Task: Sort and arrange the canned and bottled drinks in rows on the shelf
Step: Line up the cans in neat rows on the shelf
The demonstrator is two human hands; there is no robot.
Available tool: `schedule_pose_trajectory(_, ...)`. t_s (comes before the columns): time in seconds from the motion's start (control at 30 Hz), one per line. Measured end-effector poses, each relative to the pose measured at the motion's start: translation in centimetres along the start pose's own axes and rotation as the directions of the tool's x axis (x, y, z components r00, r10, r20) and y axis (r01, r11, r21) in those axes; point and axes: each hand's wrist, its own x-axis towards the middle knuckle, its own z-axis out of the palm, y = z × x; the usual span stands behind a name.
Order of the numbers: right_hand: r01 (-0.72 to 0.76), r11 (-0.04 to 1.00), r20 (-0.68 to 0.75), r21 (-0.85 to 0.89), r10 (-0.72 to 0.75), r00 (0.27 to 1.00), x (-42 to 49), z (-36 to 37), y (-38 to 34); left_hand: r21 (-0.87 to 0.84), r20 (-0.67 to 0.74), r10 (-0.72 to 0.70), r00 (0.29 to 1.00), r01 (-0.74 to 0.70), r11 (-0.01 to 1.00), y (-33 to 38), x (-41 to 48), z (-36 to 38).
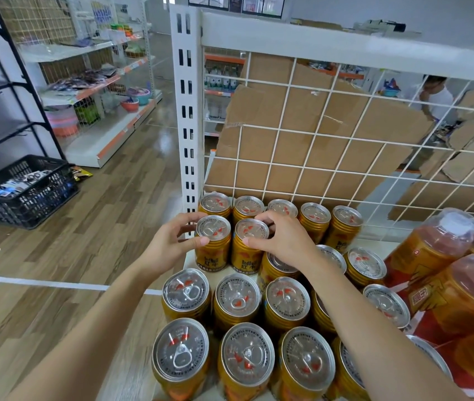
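Two gold cans point(231, 250) stand side by side in the second row, at the shelf's point(377, 243) 11 o'clock corner. Left grip point(169, 244) is curled around the left can point(212, 244); right grip point(285, 241) is curled around the right can point(248, 250). Bottles point(432, 256) stand at 3 o'clock.

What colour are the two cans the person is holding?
The left can and right can are gold with silver, red-marked lids; head view.

Both arms are unclothed: the left forearm point(108, 308) and right forearm point(345, 308) show bare skin all the way down. The left hand point(169, 247) and right hand point(283, 241) are bare too, thumbnails short and plain.
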Motion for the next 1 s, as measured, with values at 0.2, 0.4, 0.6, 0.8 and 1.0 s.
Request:
schedule_pose_trajectory(0.2,-0.008,1.000,0.006,-0.015,0.008,1.000,-0.1,0.0,-0.3,0.013,0.020,-0.023,1.000,0.023,1.000,0.2,-0.3,-0.2)
schedule_pose_trajectory(0.4,-0.021,0.999,0.028,-0.025,0.022,0.999,-0.1,0.0,-0.1,0.055,0.022,-0.039,0.999,0.038,0.998,1.1,-0.7,-0.2)
schedule_pose_trajectory(0.6,0.016,0.999,0.072,-0.047,-0.012,0.997,-1.1,-3.4,-0.3,0.351,-0.021,0.184,0.983,-0.166,0.922,4.7,-0.7,0.9)
schedule_pose_trajectory(0.8,0.000,0.981,0.109,-0.192,0.022,0.994,-4.5,-7.5,2.5,0.544,0.356,0.240,0.903,-0.409,0.733,8.5,1.0,5.8)
schedule_pose_trajectory(1.0,0.017,0.934,0.148,-0.356,0.039,0.988,-6.0,-6.9,4.9,0.615,0.613,0.073,0.787,-0.533,0.580,9.0,2.5,9.3)
